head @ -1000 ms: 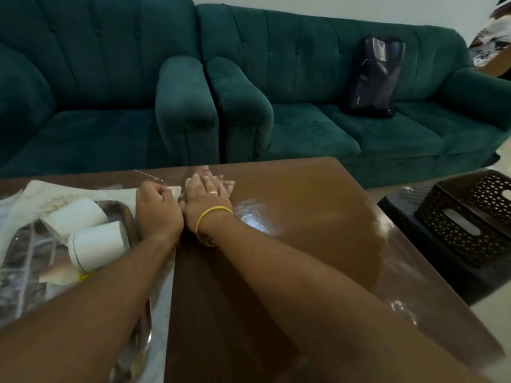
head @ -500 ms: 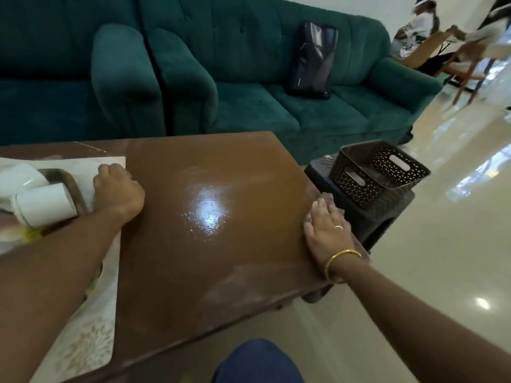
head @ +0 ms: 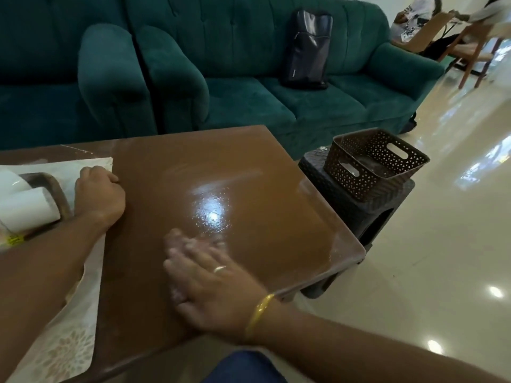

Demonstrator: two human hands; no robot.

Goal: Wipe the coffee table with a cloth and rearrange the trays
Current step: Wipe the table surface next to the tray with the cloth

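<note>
The brown coffee table [head: 262,194] fills the middle of the head view. My right hand [head: 210,286] lies flat near the table's front edge, blurred. Its straight fingers press a thin pale cloth [head: 177,243] that shows only as a smear around the fingertips. My left hand [head: 99,194] is curled into a fist on the right edge of a white patterned mat [head: 69,341] and appears to grip it. Left of that fist, a dark metal tray [head: 59,194] sits on the mat and carries two white cups [head: 25,208] lying on their sides.
A perforated brown basket [head: 373,161] stands on a dark stool [head: 359,217] at the table's right edge. Green sofas [head: 249,100] run behind the table, with a black backpack [head: 307,48] on one seat. Glossy floor lies to the right. My blue-clad knee [head: 246,366] is below the table's front edge.
My right hand swept from beside my left hand to the table's right edge, then back to the front middle. My left hand stayed on the mat's edge.
</note>
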